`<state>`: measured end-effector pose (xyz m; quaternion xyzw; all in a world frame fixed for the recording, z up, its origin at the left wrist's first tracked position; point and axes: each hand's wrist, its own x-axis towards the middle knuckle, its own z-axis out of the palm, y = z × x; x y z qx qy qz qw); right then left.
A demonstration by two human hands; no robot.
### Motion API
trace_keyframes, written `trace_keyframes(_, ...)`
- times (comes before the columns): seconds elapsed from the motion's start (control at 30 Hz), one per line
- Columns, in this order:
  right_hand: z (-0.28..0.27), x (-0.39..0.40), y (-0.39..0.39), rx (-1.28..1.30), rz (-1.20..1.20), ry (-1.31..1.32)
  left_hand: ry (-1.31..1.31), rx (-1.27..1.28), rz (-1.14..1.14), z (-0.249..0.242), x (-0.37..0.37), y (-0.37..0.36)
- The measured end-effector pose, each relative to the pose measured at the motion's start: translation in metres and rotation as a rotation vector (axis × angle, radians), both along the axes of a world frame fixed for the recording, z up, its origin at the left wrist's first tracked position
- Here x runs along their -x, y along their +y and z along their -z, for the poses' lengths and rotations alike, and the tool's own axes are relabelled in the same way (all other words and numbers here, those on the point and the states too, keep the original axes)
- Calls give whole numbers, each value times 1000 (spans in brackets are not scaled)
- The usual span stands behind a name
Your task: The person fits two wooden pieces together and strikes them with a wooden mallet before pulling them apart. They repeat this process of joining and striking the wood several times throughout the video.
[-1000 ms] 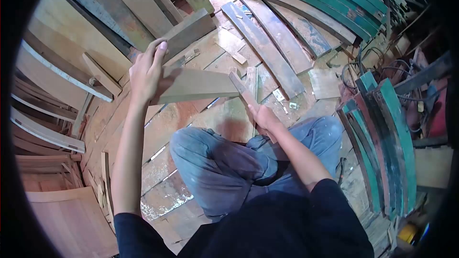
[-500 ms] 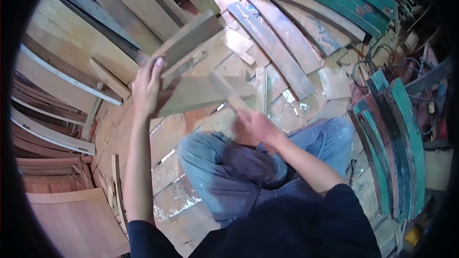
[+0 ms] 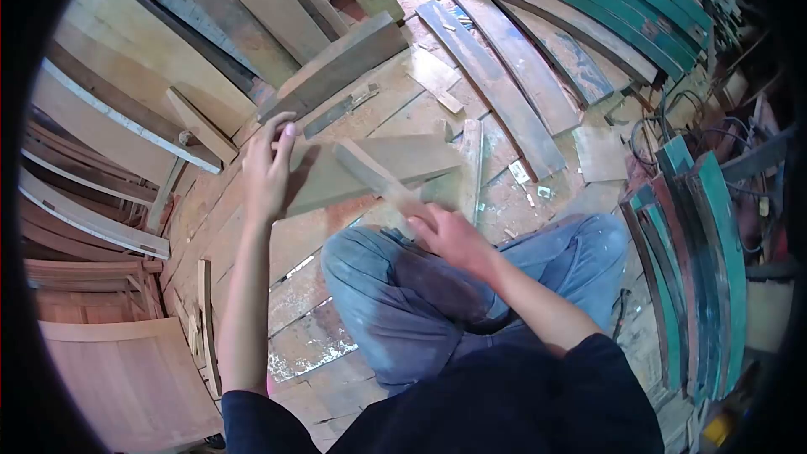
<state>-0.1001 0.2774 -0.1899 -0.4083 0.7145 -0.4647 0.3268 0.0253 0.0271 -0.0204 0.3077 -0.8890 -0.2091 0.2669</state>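
Observation:
My right hand (image 3: pixel 454 240) is closed around the lower end of a flat wooden stick (image 3: pixel 370 172), which slants up and left over a thick wooden block (image 3: pixel 403 155). The block lies on the floor in front of my crossed legs. Beside its left end, my left hand (image 3: pixel 267 168) is raised with fingers loosely bent and thumb apart; I see nothing held in it. The hand's shadow falls on the block. Just beyond, a dark narrow strip (image 3: pixel 329 115) lies near a long curved beam (image 3: pixel 336 67).
Curved planks (image 3: pixel 496 92) lie on the floor ahead, near green-painted curved boards (image 3: pixel 588 0). More green curved pieces (image 3: pixel 723 227) stand at right, beside tangled cables (image 3: pixel 672 101). Wooden panels (image 3: pixel 134 42) lean at left. Scraps and shavings litter the tiled floor.
My left hand's fingers have loosened and lifted slightly. The stick in my right hand has swung left and lower over the block. The whole view has shifted a little.

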Motion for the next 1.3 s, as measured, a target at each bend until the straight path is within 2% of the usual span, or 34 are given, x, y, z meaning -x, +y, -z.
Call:
trace_keyframes(0.1,87,39,2,-245,133,66,21,-236,-45,13,-27,6)
trace_keyframes(0.13,102,59,2,-362,173,78,72,-240,-53,21,-35,8)
trace_keyframes(0.23,61,61,-3,-397,81,131,182,-273,-46,39,-43,19)
trace_keyframes(0.27,42,46,-1,-165,-35,101,201,-295,-40,32,-42,33)
trace_keyframes(0.37,-25,4,9,-153,-165,204,213,-330,-61,27,-40,45)
trace_keyframes(0.4,-19,7,13,-59,-117,213,196,-344,-77,24,-39,46)
trace_keyframes(0.5,56,65,18,-247,-50,81,216,-340,-86,35,-48,35)
trace_keyframes(0.57,54,81,13,-438,23,91,212,-360,-106,36,-49,36)
trace_keyframes(0.6,52,86,13,-536,67,91,293,-422,-74,31,-41,36)
trace_keyframes(0.67,34,40,18,-232,2,59,437,-576,-26,15,-22,47)
trace_keyframes(0.7,17,24,17,-74,-30,54,402,-488,-24,12,-15,47)
trace_keyframes(0.8,-44,15,21,-150,-102,166,335,-307,-43,1,-5,50)
trace_keyframes(0.9,36,59,21,-69,26,69,338,-249,-74,-4,-2,54)
trace_keyframes(1.0,57,81,12,-390,32,22,354,-254,-80,-8,1,55)
trace_keyframes(1.03,23,66,10,-209,-33,-84,373,-285,-74,-10,4,57)
trace_keyframes(1.1,-50,16,3,27,-85,-51,428,-374,-55,-17,14,60)
trace_keyframes(1.13,-72,-4,3,86,-76,86,432,-379,-50,-18,16,63)
trace_keyframes(1.17,-118,-3,8,-83,-241,136,435,-384,-45,-20,18,65)
trace_keyframes(1.23,-105,-1,9,-44,-237,83,429,-295,-26,-14,14,58)
trace_keyframes(1.3,-39,14,8,180,-82,103,457,-225,13,-4,5,46)
